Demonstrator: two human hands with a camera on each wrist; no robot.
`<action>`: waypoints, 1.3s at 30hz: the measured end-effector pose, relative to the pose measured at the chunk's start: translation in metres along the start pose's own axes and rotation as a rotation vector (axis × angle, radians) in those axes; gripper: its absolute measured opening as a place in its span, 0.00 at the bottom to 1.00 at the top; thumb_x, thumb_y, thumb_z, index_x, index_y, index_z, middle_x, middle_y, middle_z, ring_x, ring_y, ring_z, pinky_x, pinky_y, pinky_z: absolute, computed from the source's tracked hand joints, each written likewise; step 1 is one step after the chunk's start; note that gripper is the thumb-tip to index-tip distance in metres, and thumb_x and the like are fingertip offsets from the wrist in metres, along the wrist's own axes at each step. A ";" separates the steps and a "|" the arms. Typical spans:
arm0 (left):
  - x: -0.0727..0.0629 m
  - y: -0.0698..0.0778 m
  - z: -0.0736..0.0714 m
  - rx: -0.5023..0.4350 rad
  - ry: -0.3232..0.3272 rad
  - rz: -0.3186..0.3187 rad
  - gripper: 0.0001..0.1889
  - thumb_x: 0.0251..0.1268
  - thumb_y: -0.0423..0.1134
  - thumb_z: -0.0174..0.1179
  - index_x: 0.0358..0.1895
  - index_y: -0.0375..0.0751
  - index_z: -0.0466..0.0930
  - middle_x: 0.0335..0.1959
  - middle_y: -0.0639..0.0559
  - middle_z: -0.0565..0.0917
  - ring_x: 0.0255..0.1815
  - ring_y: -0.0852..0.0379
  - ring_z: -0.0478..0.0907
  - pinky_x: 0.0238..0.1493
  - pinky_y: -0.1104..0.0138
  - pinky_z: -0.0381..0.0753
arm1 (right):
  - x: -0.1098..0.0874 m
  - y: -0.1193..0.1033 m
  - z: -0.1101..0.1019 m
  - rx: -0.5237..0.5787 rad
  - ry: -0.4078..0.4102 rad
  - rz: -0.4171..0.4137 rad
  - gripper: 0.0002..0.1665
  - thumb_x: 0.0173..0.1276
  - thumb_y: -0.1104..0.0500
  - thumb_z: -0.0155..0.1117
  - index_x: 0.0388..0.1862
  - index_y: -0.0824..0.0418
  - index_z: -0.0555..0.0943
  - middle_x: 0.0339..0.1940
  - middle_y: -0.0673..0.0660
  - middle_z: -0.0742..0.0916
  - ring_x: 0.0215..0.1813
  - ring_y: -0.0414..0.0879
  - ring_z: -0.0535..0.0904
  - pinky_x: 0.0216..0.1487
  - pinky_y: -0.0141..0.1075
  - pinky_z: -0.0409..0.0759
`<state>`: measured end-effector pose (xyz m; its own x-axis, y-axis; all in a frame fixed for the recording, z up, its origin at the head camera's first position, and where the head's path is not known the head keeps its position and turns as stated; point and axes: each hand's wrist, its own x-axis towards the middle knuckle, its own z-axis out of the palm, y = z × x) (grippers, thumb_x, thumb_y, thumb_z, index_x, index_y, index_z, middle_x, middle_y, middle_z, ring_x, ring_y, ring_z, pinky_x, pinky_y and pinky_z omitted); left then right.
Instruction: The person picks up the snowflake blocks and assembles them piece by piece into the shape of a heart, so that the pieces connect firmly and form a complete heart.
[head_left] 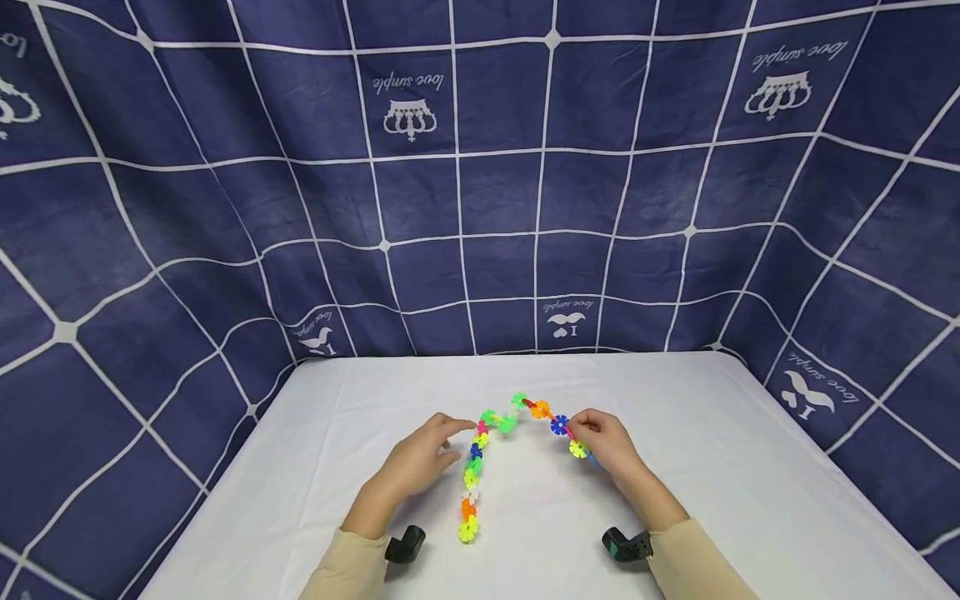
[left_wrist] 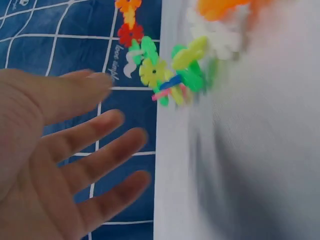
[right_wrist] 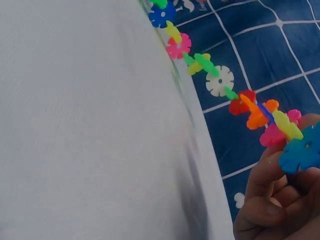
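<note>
A chain of interlocking plastic snowflake discs (head_left: 471, 477) in many colours arches over the white table, its near left end finishing in a yellow disc (head_left: 467, 529). My left hand (head_left: 420, 457) is beside the left stretch of the chain, index fingertip right at a pink disc. In the left wrist view its fingers (left_wrist: 107, 152) are spread and loosely bent, with nothing between them. My right hand (head_left: 606, 442) pinches the chain near its right end, around a pink disc (right_wrist: 272, 135). A blue disc (right_wrist: 301, 152) at that end overlaps the fingers in the right wrist view.
A white cloth covers the table (head_left: 540, 533). Behind it and along both sides hangs a dark blue curtain (head_left: 495, 192) with white grid lines. Black devices (head_left: 406, 544) are strapped at both wrists, over beige sleeves (head_left: 348, 567).
</note>
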<state>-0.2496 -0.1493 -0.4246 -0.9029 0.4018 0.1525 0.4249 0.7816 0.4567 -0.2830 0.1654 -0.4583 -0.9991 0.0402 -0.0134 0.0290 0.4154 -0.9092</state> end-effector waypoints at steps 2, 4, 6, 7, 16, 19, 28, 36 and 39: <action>-0.005 -0.004 -0.001 -0.009 -0.088 0.014 0.28 0.64 0.30 0.64 0.67 0.54 0.74 0.55 0.48 0.78 0.43 0.54 0.78 0.36 0.66 0.76 | -0.001 0.006 -0.001 -0.019 0.008 0.018 0.09 0.70 0.58 0.63 0.37 0.64 0.83 0.28 0.50 0.83 0.33 0.43 0.74 0.34 0.32 0.73; -0.009 -0.006 -0.001 -0.027 -0.164 0.034 0.30 0.61 0.27 0.63 0.67 0.53 0.74 0.54 0.46 0.77 0.41 0.56 0.77 0.36 0.68 0.75 | -0.002 0.011 -0.003 -0.041 -0.001 0.034 0.09 0.70 0.58 0.63 0.37 0.64 0.84 0.27 0.50 0.83 0.31 0.43 0.74 0.32 0.32 0.72; -0.011 -0.008 0.000 -0.054 -0.231 0.046 0.31 0.59 0.26 0.64 0.67 0.52 0.74 0.52 0.47 0.77 0.38 0.57 0.75 0.35 0.70 0.73 | -0.003 0.016 -0.003 -0.066 -0.020 0.042 0.08 0.69 0.58 0.64 0.36 0.63 0.84 0.26 0.50 0.83 0.29 0.42 0.73 0.28 0.31 0.71; -0.012 -0.009 0.001 -0.069 -0.259 0.052 0.32 0.58 0.26 0.64 0.66 0.53 0.75 0.51 0.48 0.77 0.38 0.57 0.75 0.36 0.71 0.73 | -0.003 0.018 -0.004 -0.079 -0.033 0.039 0.08 0.69 0.58 0.64 0.36 0.63 0.84 0.25 0.50 0.83 0.27 0.42 0.72 0.26 0.30 0.71; -0.017 -0.012 0.013 -0.199 -0.337 0.106 0.33 0.54 0.30 0.71 0.65 0.53 0.75 0.51 0.52 0.71 0.39 0.61 0.74 0.39 0.74 0.74 | -0.012 0.025 -0.013 -0.154 -0.282 -0.108 0.14 0.69 0.59 0.66 0.50 0.62 0.78 0.26 0.53 0.81 0.20 0.42 0.75 0.21 0.33 0.80; -0.019 -0.012 0.010 -0.205 -0.335 0.108 0.34 0.54 0.28 0.71 0.66 0.53 0.75 0.62 0.49 0.65 0.41 0.62 0.75 0.40 0.73 0.77 | -0.013 0.020 -0.024 -0.245 -0.353 -0.218 0.19 0.68 0.66 0.62 0.58 0.59 0.76 0.38 0.56 0.83 0.26 0.43 0.75 0.28 0.31 0.80; -0.019 -0.009 0.004 -0.145 -0.382 0.112 0.41 0.47 0.30 0.76 0.67 0.61 0.74 0.77 0.48 0.53 0.45 0.65 0.75 0.46 0.72 0.78 | -0.017 0.002 -0.054 -0.480 -0.555 -0.329 0.36 0.59 0.74 0.59 0.64 0.45 0.76 0.51 0.56 0.78 0.40 0.46 0.71 0.39 0.31 0.73; -0.019 -0.004 0.013 -0.137 -0.367 0.117 0.34 0.47 0.31 0.76 0.60 0.57 0.79 0.76 0.47 0.57 0.41 0.66 0.74 0.44 0.74 0.76 | -0.021 0.000 -0.049 -0.444 -0.662 -0.328 0.32 0.54 0.71 0.67 0.57 0.48 0.79 0.42 0.55 0.77 0.32 0.41 0.69 0.31 0.28 0.69; -0.018 -0.003 0.017 -0.134 -0.334 0.131 0.29 0.50 0.34 0.75 0.59 0.55 0.80 0.74 0.46 0.60 0.41 0.65 0.74 0.44 0.74 0.76 | -0.022 0.001 -0.046 -0.446 -0.657 -0.329 0.31 0.54 0.69 0.70 0.56 0.48 0.80 0.41 0.54 0.77 0.31 0.40 0.69 0.31 0.28 0.68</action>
<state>-0.2333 -0.1510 -0.4433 -0.7615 0.6448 -0.0663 0.5036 0.6529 0.5658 -0.2599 0.2071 -0.4398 -0.7702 -0.6219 -0.1415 -0.3930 0.6375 -0.6627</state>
